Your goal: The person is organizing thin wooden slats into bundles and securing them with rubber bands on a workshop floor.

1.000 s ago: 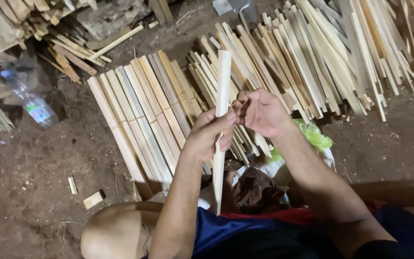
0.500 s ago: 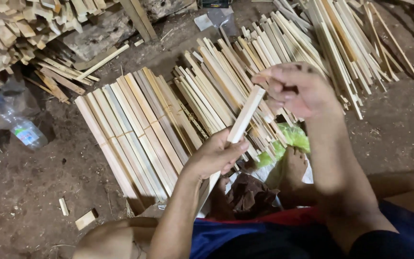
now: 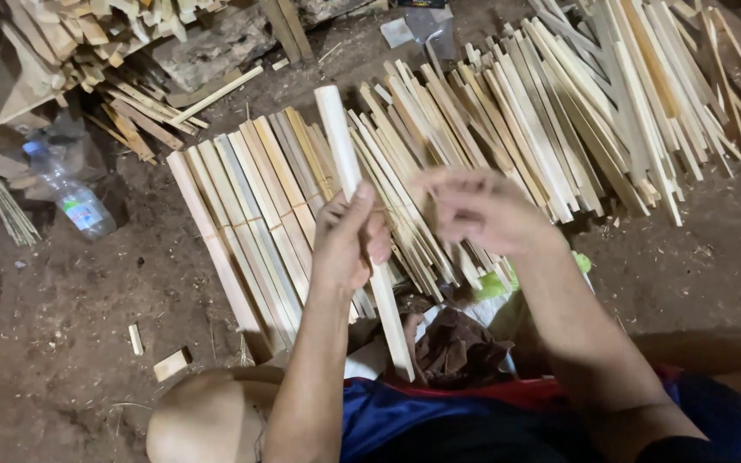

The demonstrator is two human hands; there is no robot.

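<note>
Now left hand (image 3: 349, 240) grips bamboo slat (image 3: 360, 223); right hand (image 3: 482, 210) blurred, seemingly open.

Pretty much everything here is pale tan: the bamboo strip (image 3: 362, 223) is creamy white-yellow, the flat slats (image 3: 242, 223) are light beige with faint greenish streaks. The dirt floor (image 3: 62, 343) is dark reddish brown. The plastic bottle (image 3: 70, 193) is clear with a blue-green label. Shorts (image 3: 439, 420) are blue with a red edge, plus a bright lime-green bag (image 3: 495, 283).

Bamboo slats (image 3: 250, 214) and loose strips (image 3: 559, 111) cover the floor (image 3: 70, 343) ahead; bare dirt lies open at left, beyond the plastic bottle (image 3: 75, 201).
</note>
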